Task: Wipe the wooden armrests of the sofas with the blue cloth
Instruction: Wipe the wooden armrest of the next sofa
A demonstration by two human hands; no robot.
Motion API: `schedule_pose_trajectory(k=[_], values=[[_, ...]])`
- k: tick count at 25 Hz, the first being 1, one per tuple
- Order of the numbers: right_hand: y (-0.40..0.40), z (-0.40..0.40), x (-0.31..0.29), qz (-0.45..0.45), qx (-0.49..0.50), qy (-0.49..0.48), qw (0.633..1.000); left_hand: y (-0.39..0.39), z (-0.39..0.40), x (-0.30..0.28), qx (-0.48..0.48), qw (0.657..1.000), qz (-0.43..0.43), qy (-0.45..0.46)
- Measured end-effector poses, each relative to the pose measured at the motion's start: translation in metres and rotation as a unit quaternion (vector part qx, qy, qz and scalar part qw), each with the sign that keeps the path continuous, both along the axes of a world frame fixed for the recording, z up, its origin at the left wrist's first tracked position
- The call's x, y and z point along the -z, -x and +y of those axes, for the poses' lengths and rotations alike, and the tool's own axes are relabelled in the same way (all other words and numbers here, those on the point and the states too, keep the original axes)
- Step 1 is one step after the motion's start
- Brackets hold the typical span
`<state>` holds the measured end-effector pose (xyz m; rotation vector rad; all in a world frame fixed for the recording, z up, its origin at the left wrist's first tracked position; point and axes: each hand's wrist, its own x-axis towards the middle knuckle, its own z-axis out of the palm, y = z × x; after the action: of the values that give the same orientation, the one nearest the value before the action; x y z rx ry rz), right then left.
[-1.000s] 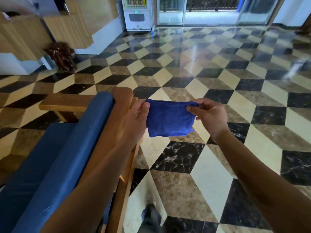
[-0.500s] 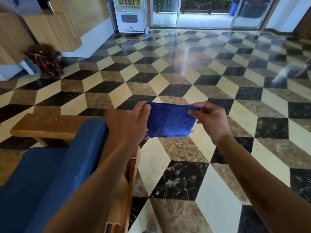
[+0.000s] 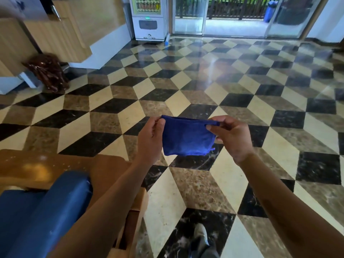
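Checkered marble floor (image 3: 186, 94) w/ wooden sofa armrest (image 3: 46, 164) at lower left. Both arms out front; my left hand (image 3: 149, 140) & right hand (image 3: 230, 138) pinch folded blue cloth (image 3: 186, 137) by its top corners, taut above floor, clear of armrest.

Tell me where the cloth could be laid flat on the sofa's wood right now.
The broad flat wooden armrest shows bare, speckled wood between the patterned marble floor beyond it and the blue padded cushion on the near side. Its right end is crowded by the left hand's forearm. The folded blue cloth hangs over the floor, pinched by left and right hand.
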<state>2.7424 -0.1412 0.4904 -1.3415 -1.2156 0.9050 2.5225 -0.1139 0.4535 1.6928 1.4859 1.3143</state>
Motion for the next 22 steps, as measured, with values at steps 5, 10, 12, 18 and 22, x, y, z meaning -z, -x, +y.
schedule_pose_trajectory(k=[5,10,12,18,22], values=[[-0.054,0.113,-0.009,-0.074,-0.030,-0.014,0.997,-0.052,0.082,-0.010,-0.033,0.999,-0.006,0.029],[-0.051,0.207,-0.013,-0.095,-0.100,-0.034,0.990,-0.053,0.140,-0.006,-0.092,0.995,-0.045,0.010],[-0.032,0.242,-0.011,-0.094,-0.136,-0.036,0.986,-0.039,0.162,-0.004,-0.131,0.990,-0.059,0.006],[0.050,0.331,0.006,-0.134,-0.240,-0.075,0.959,0.027,0.215,0.010,-0.223,0.968,-0.111,0.004],[0.131,0.391,0.007,-0.145,-0.314,-0.069,0.936,0.093,0.258,0.023,-0.307,0.943,-0.128,-0.031]])
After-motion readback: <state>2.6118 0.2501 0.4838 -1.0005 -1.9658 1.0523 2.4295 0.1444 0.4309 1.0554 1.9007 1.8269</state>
